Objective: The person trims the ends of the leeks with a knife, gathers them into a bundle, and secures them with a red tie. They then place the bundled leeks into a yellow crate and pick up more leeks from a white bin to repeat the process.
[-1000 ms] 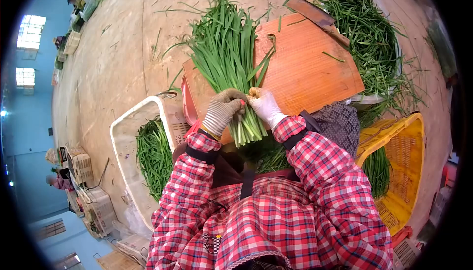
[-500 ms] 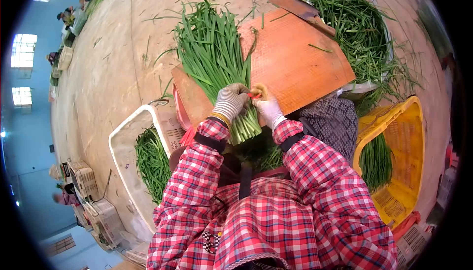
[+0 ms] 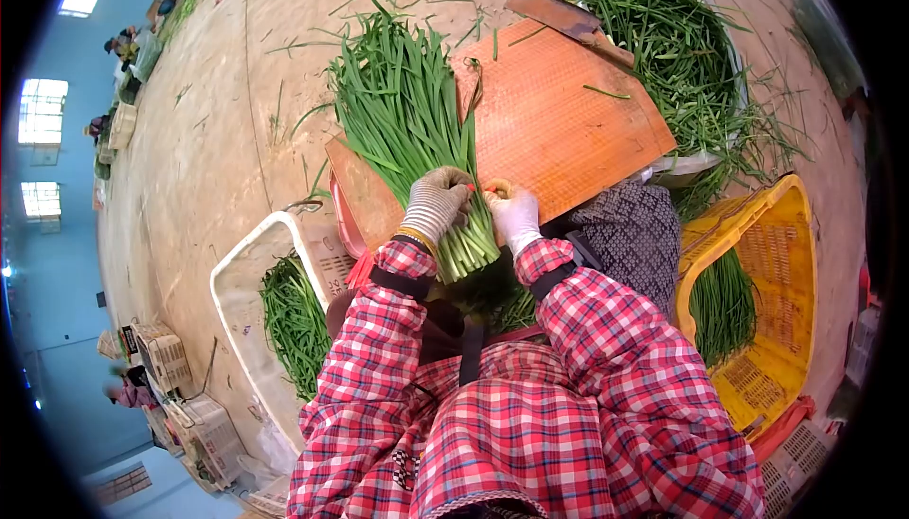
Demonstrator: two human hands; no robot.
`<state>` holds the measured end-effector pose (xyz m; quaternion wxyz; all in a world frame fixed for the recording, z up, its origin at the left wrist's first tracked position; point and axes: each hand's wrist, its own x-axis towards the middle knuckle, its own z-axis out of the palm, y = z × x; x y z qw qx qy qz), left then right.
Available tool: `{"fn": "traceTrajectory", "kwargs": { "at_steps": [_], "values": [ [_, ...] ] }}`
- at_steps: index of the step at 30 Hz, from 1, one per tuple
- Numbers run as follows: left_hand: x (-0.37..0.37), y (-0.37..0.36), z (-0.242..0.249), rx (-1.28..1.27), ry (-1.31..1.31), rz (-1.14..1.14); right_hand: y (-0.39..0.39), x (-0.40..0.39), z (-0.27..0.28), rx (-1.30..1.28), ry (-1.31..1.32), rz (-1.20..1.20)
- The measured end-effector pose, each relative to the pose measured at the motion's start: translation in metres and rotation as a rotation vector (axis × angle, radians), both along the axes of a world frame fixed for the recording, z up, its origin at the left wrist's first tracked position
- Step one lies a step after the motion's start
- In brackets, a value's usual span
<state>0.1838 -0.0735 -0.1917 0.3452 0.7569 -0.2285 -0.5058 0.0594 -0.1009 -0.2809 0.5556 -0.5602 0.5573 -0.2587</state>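
Observation:
A thick bundle of long green stalks (image 3: 402, 107) lies across an orange board (image 3: 559, 121), its pale cut ends towards me. My left hand (image 3: 438, 202), in a striped glove, is closed at the bundle's lower part, with a bit of red tie (image 3: 471, 187) at its fingertips. On the bundle's right side my right hand (image 3: 512, 211), in a pale glove, is pinched, with a spot of red at its fingers. A small gap separates the two hands. A broad-bladed knife (image 3: 559, 15) rests on the board's far edge.
Loose green stalks (image 3: 653, 55) are heaped at the upper right. A white crate (image 3: 248, 315) at the left and a yellow crate (image 3: 795, 301) at the right hold more greens. Scraps lie on the floor (image 3: 213, 140). People and crates (image 3: 204, 429) are at the far left.
My hands have moved slightly apart at the red tie; they were close together over it before. The view has shifted slightly.

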Motion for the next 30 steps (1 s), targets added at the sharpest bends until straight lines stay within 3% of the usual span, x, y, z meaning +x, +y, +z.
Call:
{"fn": "traceTrajectory", "kwargs": {
  "at_steps": [4,6,7,9,13,14,18,21,26,30],
  "values": [
    [0.000,0.002,-0.001,-0.051,0.031,0.010,0.003,0.001,-0.009,0.249,-0.280,-0.104],
    [0.003,0.007,0.001,-0.092,0.067,0.027,0.004,-0.006,0.046,-0.232,0.077,0.131],
    [0.004,0.009,0.003,-0.090,0.064,0.035,0.004,-0.003,0.047,-0.230,0.073,0.139],
    [0.007,0.016,0.007,-0.148,0.132,0.076,0.007,0.004,0.051,-0.295,-0.225,0.101],
    [0.002,0.013,0.006,-0.156,0.088,0.096,0.009,0.014,0.041,-0.071,-0.334,0.009],
    [0.000,0.011,0.008,-0.131,0.089,0.106,0.008,0.017,0.033,0.107,-0.440,0.010],
    [0.000,0.008,0.013,-0.073,0.003,0.116,0.007,0.014,0.019,0.136,-0.533,0.021],
    [0.001,0.007,0.016,-0.064,-0.020,0.158,0.001,0.007,0.017,0.627,-0.855,0.039],
    [0.003,0.014,0.006,-0.105,-0.052,0.149,0.006,0.019,0.021,0.456,-0.824,0.110],
    [0.008,0.020,-0.001,-0.170,-0.126,0.148,0.004,0.023,0.024,0.285,-0.628,0.296]
  ]
}}
